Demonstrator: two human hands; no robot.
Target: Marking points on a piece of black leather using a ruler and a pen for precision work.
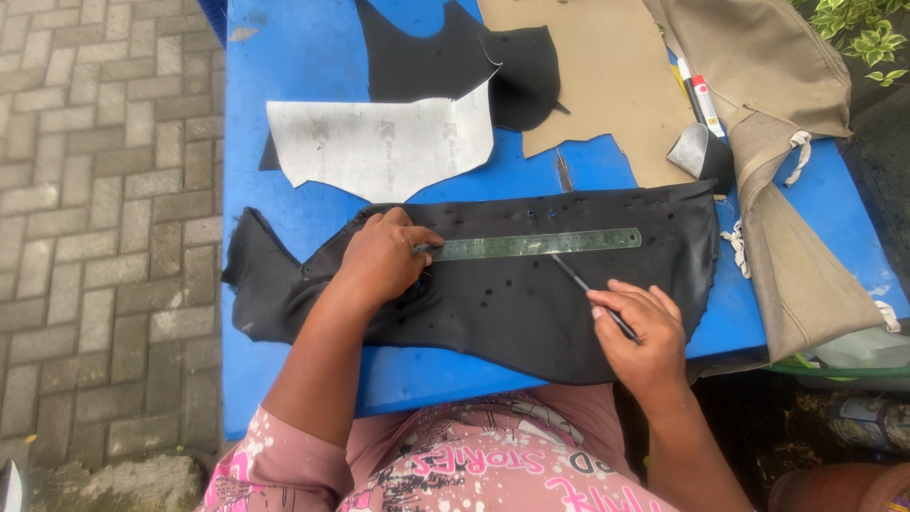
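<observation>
A large black leather piece [531, 303] with small punched holes lies across the blue table [303, 57]. A metal ruler [540, 244] rests flat on it, running left to right. My left hand [384, 256] presses down on the ruler's left end, fingers curled over it. My right hand [635, 332] grips a thin dark pen [592, 294] whose tip touches the leather just below the ruler's edge near its middle.
A grey-white pattern piece [379, 147] lies beyond the leather, over another black piece [445, 57]. Tan material [607, 76] and a beige bag [787, 142] lie at the right, with a marker [706, 104] between them. Brick paving [104, 237] lies left.
</observation>
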